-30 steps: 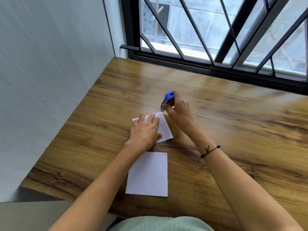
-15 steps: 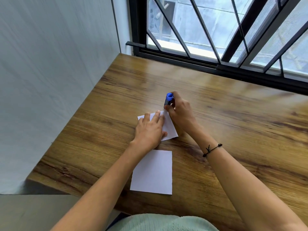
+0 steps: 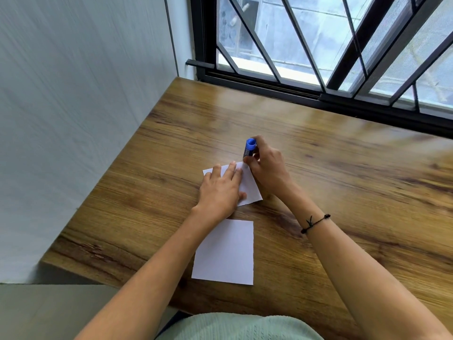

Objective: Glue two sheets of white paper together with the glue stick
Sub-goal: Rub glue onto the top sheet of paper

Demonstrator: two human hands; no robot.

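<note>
Two white paper sheets lie on the wooden table (image 3: 331, 168). My left hand (image 3: 221, 190) presses flat on the far sheet (image 3: 250, 188), fingers straight, covering most of it. My right hand (image 3: 266, 168) grips a blue glue stick (image 3: 249, 149), held nearly upright with its lower end at the far right corner of that sheet. The stick's tip is hidden behind my fingers. The near sheet (image 3: 225, 253) lies free, just below my left wrist.
A grey wall (image 3: 73, 119) borders the table on the left. A black-framed window with bars (image 3: 318, 57) runs along the far edge. The table's near edge sits close to my body, and the left edge drops off beside the wall.
My right hand has tilted the glue stick more upright at the far sheet's corner. My left hand stays pressed on the sheet. The camera view has shifted slightly.
</note>
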